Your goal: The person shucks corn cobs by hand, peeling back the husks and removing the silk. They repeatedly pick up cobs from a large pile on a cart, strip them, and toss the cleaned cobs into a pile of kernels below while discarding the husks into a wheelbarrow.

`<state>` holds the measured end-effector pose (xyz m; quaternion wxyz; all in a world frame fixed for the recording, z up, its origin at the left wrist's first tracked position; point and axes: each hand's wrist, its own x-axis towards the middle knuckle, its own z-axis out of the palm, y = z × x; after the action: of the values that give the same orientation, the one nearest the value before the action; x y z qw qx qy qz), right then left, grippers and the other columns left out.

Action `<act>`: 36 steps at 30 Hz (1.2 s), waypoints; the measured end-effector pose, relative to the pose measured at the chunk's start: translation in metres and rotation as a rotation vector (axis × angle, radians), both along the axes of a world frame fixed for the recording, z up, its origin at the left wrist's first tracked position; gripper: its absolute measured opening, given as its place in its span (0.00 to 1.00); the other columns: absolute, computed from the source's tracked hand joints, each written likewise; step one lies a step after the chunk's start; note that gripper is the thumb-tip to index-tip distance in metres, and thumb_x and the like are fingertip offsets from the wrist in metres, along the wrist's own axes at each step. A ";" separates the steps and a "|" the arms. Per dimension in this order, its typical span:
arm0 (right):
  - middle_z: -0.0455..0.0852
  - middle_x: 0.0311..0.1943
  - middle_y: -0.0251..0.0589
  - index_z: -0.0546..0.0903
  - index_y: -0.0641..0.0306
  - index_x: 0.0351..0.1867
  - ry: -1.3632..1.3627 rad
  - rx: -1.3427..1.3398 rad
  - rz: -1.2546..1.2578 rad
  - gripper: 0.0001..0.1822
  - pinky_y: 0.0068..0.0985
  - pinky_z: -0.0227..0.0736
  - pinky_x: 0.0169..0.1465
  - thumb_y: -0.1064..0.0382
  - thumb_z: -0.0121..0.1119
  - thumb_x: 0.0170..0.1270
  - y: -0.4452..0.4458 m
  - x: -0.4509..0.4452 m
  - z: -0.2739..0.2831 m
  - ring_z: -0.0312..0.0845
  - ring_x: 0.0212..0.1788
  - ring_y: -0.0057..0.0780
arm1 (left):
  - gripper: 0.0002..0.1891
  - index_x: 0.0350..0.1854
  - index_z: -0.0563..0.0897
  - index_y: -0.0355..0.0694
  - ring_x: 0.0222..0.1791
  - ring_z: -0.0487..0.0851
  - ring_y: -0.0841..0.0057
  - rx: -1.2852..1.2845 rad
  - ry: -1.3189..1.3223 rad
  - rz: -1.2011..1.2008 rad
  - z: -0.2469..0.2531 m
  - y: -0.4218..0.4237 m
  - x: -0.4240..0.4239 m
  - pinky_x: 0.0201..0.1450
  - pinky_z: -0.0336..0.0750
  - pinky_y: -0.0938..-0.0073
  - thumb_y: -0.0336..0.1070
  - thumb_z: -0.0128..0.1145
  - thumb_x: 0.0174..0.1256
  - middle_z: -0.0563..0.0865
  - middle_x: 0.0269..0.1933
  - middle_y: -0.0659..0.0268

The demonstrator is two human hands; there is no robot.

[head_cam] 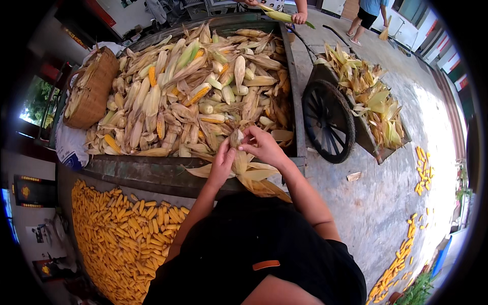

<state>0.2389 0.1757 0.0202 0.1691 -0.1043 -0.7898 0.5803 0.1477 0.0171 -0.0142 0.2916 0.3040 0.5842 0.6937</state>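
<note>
Between my two hands is an ear of corn in its dry husk (239,162), held at the near edge of a metal cart bed. My left hand (223,161) grips its left side. The fingers of my right hand (259,144) pinch the husk near the tip. Several husk leaves (263,175) spread outward below the hands, over the cart's edge (145,169). Beyond lies a large heap of corn ears in husks (183,87), some with yellow kernels showing. Whether kernels show on the held ear is hidden by husk and fingers.
A wicker basket (93,89) leans at the heap's left. Husked yellow cobs (122,236) cover the floor at lower left. A two-wheeled handcart (328,122) full of husks stands at right. Across the heap, another person's hand (299,18) holds a corn ear. Another person (368,17) stands farther back.
</note>
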 end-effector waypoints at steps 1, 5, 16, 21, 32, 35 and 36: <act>0.77 0.35 0.39 0.76 0.66 0.40 -0.005 0.006 -0.013 0.14 0.26 0.76 0.41 0.63 0.69 0.60 -0.003 -0.002 -0.002 0.80 0.37 0.30 | 0.16 0.61 0.71 0.32 0.54 0.77 0.80 0.022 0.005 0.006 0.008 0.001 0.000 0.60 0.70 0.77 0.31 0.51 0.75 0.80 0.54 0.65; 0.75 0.29 0.40 0.75 0.66 0.34 0.036 0.070 -0.041 0.12 0.28 0.73 0.35 0.63 0.68 0.58 -0.014 -0.002 -0.003 0.77 0.32 0.33 | 0.12 0.55 0.75 0.32 0.51 0.79 0.81 -0.038 0.023 0.075 0.001 -0.006 -0.013 0.58 0.71 0.79 0.29 0.53 0.73 0.82 0.50 0.66; 0.75 0.30 0.38 0.77 0.67 0.38 0.106 0.165 0.207 0.10 0.23 0.69 0.32 0.67 0.64 0.58 -0.018 0.027 -0.015 0.72 0.29 0.26 | 0.02 0.42 0.72 0.39 0.35 0.74 0.85 -0.232 0.122 0.538 -0.030 -0.009 -0.060 0.36 0.73 0.81 0.30 0.49 0.74 0.76 0.35 0.70; 0.75 0.25 0.28 0.76 0.65 0.36 -0.277 -0.268 0.154 0.07 0.20 0.65 0.32 0.66 0.62 0.61 -0.002 0.086 -0.041 0.63 0.29 0.13 | 0.04 0.45 0.69 0.37 0.41 0.84 0.73 -0.050 -0.375 0.757 -0.043 -0.044 -0.109 0.36 0.81 0.73 0.31 0.46 0.76 0.80 0.43 0.62; 0.77 0.53 0.49 0.72 0.62 0.59 -0.117 0.252 -0.183 0.27 0.34 0.73 0.54 0.59 0.68 0.59 -0.004 0.055 0.007 0.76 0.51 0.44 | 0.04 0.45 0.70 0.37 0.46 0.82 0.70 0.119 -0.561 0.443 -0.029 -0.001 -0.061 0.53 0.79 0.67 0.24 0.47 0.72 0.81 0.44 0.60; 0.76 0.60 0.49 0.67 0.63 0.65 0.118 0.432 -0.173 0.36 0.33 0.69 0.62 0.59 0.71 0.56 -0.012 0.029 0.013 0.74 0.59 0.45 | 0.05 0.46 0.70 0.38 0.49 0.83 0.66 0.081 -0.610 0.242 -0.006 0.017 -0.030 0.56 0.78 0.65 0.25 0.48 0.72 0.81 0.44 0.59; 0.78 0.57 0.49 0.68 0.64 0.63 0.061 0.281 -0.108 0.32 0.32 0.71 0.59 0.60 0.69 0.59 -0.016 0.023 0.010 0.77 0.55 0.43 | 0.04 0.45 0.69 0.38 0.48 0.84 0.65 0.100 -0.628 0.217 -0.009 0.018 -0.022 0.55 0.79 0.64 0.27 0.49 0.73 0.81 0.43 0.59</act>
<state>0.2618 0.1599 0.0304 0.2371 -0.1044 -0.8509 0.4571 0.1253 0.0351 -0.0229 0.3666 0.0252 0.4599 0.8084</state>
